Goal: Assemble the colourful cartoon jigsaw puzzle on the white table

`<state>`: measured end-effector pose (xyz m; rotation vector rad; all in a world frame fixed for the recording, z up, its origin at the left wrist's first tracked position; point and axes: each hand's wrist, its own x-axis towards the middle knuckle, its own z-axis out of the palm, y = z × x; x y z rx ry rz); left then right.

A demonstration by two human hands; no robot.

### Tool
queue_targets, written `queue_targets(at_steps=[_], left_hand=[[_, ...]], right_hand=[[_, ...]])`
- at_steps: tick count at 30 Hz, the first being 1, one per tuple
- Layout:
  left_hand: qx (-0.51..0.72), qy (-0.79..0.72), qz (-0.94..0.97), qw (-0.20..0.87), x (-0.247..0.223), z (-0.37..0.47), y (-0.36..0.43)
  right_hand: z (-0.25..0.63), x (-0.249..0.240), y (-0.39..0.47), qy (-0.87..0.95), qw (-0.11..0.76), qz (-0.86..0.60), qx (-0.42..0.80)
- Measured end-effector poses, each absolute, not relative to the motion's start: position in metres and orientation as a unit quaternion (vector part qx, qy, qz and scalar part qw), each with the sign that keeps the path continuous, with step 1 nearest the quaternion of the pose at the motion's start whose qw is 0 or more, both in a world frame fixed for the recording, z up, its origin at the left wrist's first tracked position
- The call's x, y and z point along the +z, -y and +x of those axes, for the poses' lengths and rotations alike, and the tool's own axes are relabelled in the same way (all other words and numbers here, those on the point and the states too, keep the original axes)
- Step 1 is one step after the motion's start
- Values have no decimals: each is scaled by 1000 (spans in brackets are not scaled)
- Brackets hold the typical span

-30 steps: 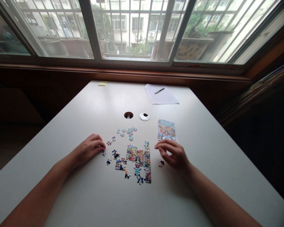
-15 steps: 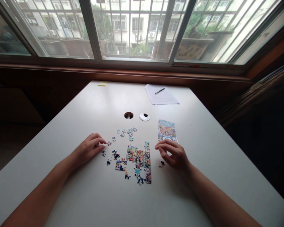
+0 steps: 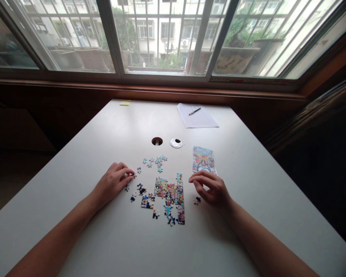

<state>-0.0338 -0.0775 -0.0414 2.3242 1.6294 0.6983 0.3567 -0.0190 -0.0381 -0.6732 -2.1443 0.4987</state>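
My left hand [image 3: 115, 179] has its thumb and fingertips closed on a small jigsaw piece [image 3: 134, 175], mostly hidden under them. Right of it lies a partly joined jigsaw puzzle [image 3: 169, 189], colourful, with gaps along its lower left. A smaller joined section [image 3: 147, 201] and several loose dark pieces [image 3: 141, 188] lie between that hand and the puzzle. Light-blue pieces [image 3: 160, 159] are scattered above. My right hand [image 3: 210, 186] hovers right of the puzzle, fingers bent but apart, holding nothing. Under it is a loose piece [image 3: 197, 200]; just beyond lies a picture card [image 3: 203, 158].
The white table [image 3: 115, 238] carries a round cable hole [image 3: 157, 141] and a metal cover [image 3: 176, 143] beside it. Toward the back are paper sheets [image 3: 200, 120] with a pen [image 3: 194, 111] on top and a yellow note [image 3: 125, 103]. A barred window stands behind.
My left hand has moved slightly right, and its fingertips have come down over a small jigsaw piece. My right hand stays in place.
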Motion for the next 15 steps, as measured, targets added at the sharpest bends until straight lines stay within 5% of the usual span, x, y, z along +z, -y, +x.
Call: queue_targets(at_steps=[15], left_hand=[[257,-556,774,157,-44,-34,77]], right_hand=[[358,-40,19,851,404,-268,203]])
